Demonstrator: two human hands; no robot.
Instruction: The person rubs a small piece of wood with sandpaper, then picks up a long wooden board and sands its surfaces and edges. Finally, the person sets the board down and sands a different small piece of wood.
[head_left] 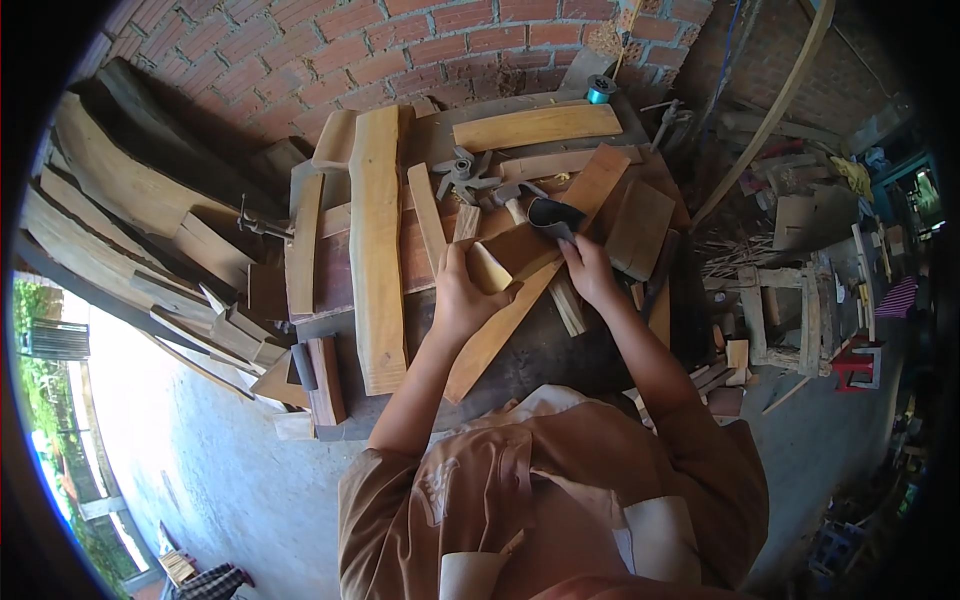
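My left hand (467, 293) is closed around the near end of a short wooden block (510, 250), whose pale end face shows beside the thumb. In my right hand (588, 268) is a dark, curled sheet (553, 217), pinched at its lower edge near the block's far end. Beneath both hands a long narrow board (505, 325) lies diagonally over the dark workbench (535, 365). A metal clamp with a star-shaped handle (465, 175) sits just beyond the block.
A long pale plank (378, 250) lies to the left, with another board (537, 126) at the back beside a teal spool (601, 89). Large curved slabs (150, 190) lean at the far left. A wooden frame (790, 315) stands right of the bench.
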